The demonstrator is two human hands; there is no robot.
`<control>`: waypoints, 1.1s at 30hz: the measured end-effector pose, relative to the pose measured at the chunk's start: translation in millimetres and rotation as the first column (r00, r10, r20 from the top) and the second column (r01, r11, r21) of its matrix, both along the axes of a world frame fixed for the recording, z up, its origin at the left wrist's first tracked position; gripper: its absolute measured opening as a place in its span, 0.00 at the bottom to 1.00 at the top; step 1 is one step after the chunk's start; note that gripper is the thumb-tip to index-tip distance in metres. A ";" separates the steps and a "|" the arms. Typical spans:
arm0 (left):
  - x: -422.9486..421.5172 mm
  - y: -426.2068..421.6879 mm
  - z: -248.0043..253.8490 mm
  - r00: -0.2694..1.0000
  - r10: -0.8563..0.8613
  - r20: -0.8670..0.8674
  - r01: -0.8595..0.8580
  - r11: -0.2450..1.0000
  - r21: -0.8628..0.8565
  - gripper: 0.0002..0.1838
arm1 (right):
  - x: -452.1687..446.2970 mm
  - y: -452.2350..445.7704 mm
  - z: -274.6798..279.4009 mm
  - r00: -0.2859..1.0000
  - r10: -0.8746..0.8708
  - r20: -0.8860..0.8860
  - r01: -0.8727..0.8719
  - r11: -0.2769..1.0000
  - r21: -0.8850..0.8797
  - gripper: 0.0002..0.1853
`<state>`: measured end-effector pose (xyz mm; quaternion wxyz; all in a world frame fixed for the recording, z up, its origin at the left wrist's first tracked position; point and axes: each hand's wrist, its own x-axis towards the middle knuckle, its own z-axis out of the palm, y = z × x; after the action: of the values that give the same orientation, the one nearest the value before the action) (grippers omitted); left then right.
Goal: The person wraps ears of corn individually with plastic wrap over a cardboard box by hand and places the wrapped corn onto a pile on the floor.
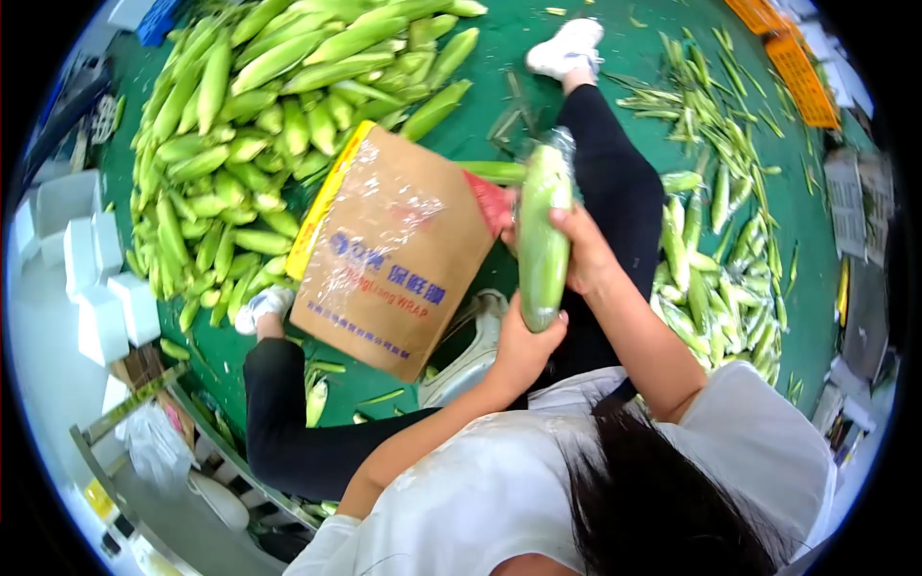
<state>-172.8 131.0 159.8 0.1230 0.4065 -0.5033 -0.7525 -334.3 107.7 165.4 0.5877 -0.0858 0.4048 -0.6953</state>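
A green ear of corn (544, 235), its husk on and clear film around it, stands nearly upright between my two hands. My left hand (526, 348) is closed round its lower end. Higher up, my right hand (582, 252) grips its right side, with the thumb across the husk. Film bunches loosely at the top of the ear. Just left of the corn, a brown cardboard box of plastic wrap (394, 250) with a yellow edge lies tilted in front of my body.
A large heap of husked-on corn (206, 163) covers the floor at the left. Wrapped ears (715, 307) and loose husk strips (696, 106) lie at the right. Orange crates (802, 77), white foam boxes (96, 307) and a metal frame (115, 422) stand around the edges.
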 end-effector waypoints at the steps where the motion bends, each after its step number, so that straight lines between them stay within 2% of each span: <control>1: -6.2 4.8 13.8 0.993 -0.109 -0.038 0.115 0.956 0.268 0.22 | -20.2 7.0 10.9 0.993 -0.110 0.035 0.111 0.993 -0.033 0.35; 2: -10.9 6.4 28.0 0.973 -0.211 -0.097 0.230 0.827 0.512 0.20 | -44.3 16.6 18.8 0.973 -0.219 0.071 0.223 0.973 -0.062 0.33; 3: -17.4 4.7 35.9 0.954 -0.204 -0.221 0.301 0.604 0.738 0.19 | -63.8 34.7 8.2 0.972 -0.210 0.103 0.215 0.976 -0.038 0.32; 4: -26.9 5.1 38.8 0.917 -0.261 -0.303 0.392 0.436 0.810 0.21 | -79.8 55.0 -1.1 0.954 -0.209 0.216 0.217 0.976 -0.012 0.19; 5: -30.5 15.7 34.7 0.879 -0.294 -0.375 0.458 0.304 0.835 0.23 | -106.7 84.0 -18.6 0.926 -0.128 0.356 0.161 0.985 -0.064 0.07; 6: -34.1 26.9 27.8 0.841 -0.308 -0.445 0.510 0.178 0.841 0.26 | -135.1 115.8 -33.2 0.873 -0.203 0.443 0.221 0.975 0.012 0.17; 7: -36.2 33.5 24.1 0.745 -0.418 -0.520 0.608 0.103 0.787 0.28 | -157.1 146.2 -31.2 0.893 -0.423 0.154 0.378 0.891 0.253 0.19; 8: -36.2 30.5 31.9 0.676 -0.508 -0.534 0.681 0.151 0.717 0.26 | -194.2 194.8 -51.2 0.939 -0.330 0.095 0.283 0.899 0.334 0.19; 9: -34.5 27.1 31.1 0.722 -0.474 -0.504 0.652 0.225 0.724 0.25 | -221.8 245.9 -78.6 0.907 -0.418 0.054 0.350 0.818 0.457 0.15; 10: -31.7 20.3 28.9 0.764 -0.443 -0.470 0.619 0.298 0.727 0.25 | -241.7 275.8 -92.8 0.892 -0.438 -0.115 0.382 0.592 0.710 0.13; 11: -29.4 4.5 30.7 0.814 -0.441 -0.378 0.552 0.385 0.739 0.23 | -264.5 313.8 -119.0 0.945 -0.222 -0.239 0.317 0.456 0.831 0.16; 12: -22.4 -4.2 17.9 0.851 -0.383 -0.360 0.516 0.478 0.711 0.21 | -288.3 336.2 -140.4 0.951 -0.184 -0.249 0.296 0.308 0.904 0.19; 13: -15.4 -12.8 2.9 0.920 -0.277 -0.279 0.390 0.556 0.734 0.19 | -311.7 322.0 -151.1 0.620 0.363 -0.695 0.591 0.366 0.719 0.26; 15: 1.4 -27.9 -20.1 0.996 -0.067 -0.065 0.093 0.641 0.761 0.17 | -306.2 192.8 -96.4 0.225 0.640 -0.734 0.778 0.336 0.531 0.35; 16: 5.0 -36.4 -28.9 0.998 0.038 0.058 -0.069 0.656 0.752 0.16 | -330.8 140.5 -115.3 -0.004 0.321 -0.947 0.659 0.713 0.239 0.36; 18: 11.1 -52.1 -41.8 0.986 0.130 0.106 -0.165 0.643 0.748 0.16 | -256.6 -19.8 -78.5 0.051 0.307 -0.950 0.403 0.865 0.301 0.31; 19: 14.9 -57.4 -50.8 0.984 0.160 0.078 -0.165 0.647 0.744 0.16 | -224.9 -78.3 -98.1 0.125 0.557 -0.821 0.257 0.781 0.569 0.28; 21: 18.5 -67.9 -55.3 0.970 0.210 0.121 -0.232 0.653 0.721 0.16 | -167.4 -134.5 -194.4 -0.206 0.755 -0.623 -0.012 0.634 0.773 0.28; 22: 20.5 -76.3 -57.9 0.961 0.242 0.136 -0.266 0.659 0.704 0.16 | -142.4 -139.9 -253.6 -0.280 0.840 -0.465 0.008 0.486 0.874 0.30; 24: 32.7 -91.2 -59.9 0.937 0.319 0.139 -0.330 0.687 0.648 0.16 | -104.2 -109.9 -329.0 -0.499 0.744 -0.444 0.174 0.588 0.790 0.33; 26: 47.1 -102.3 -57.9 0.909 0.375 0.179 -0.406 0.706 0.580 0.16 | -96.1 -112.1 -309.9 -0.493 0.802 -0.338 0.178 0.473 0.863 0.33; 28: 60.4 -112.1 -62.5 0.885 0.408 0.224 -0.463 0.730 0.502 0.15 | -98.6 -109.2 -269.4 -0.326 0.852 -0.410 0.138 0.472 0.871 0.33; 29: 60.1 -116.6 -63.4 0.879 0.422 0.220 -0.474 0.726 0.498 0.15 | -110.6 -111.8 -264.0 -0.114 0.843 -0.526 0.083 0.536 0.840 0.32; 30: 55.4 -124.1 -64.4 0.877 0.436 0.202 -0.476 0.729 0.493 0.15 | -124.3 -125.4 -258.5 0.037 0.854 -0.519 0.061 0.517 0.854 0.32; 31: 48.9 -132.0 -66.4 0.903 0.409 0.133 -0.417 0.756 0.505 0.16 | -131.2 -132.2 -227.7 0.414 0.787 -0.457 -0.052 0.522 0.851 0.33; 32: 34.6 -139.6 -64.7 0.909 0.408 0.081 -0.391 0.773 0.500 0.16 | -134.7 -141.4 -182.1 0.722 0.623 -0.302 -0.149 0.565 0.811 0.34; 33: 17.3 -147.2 -58.6 0.912 0.410 0.027 -0.370 0.789 0.491 0.17 | -127.4 -141.1 -136.8 0.676 0.597 -0.431 -0.111 0.661 0.742 0.34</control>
<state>-155.5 -16.2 101.2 0.1897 0.4884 -0.1976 -0.8285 -461.8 -33.4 28.6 0.5336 -0.1879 0.7716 -0.2909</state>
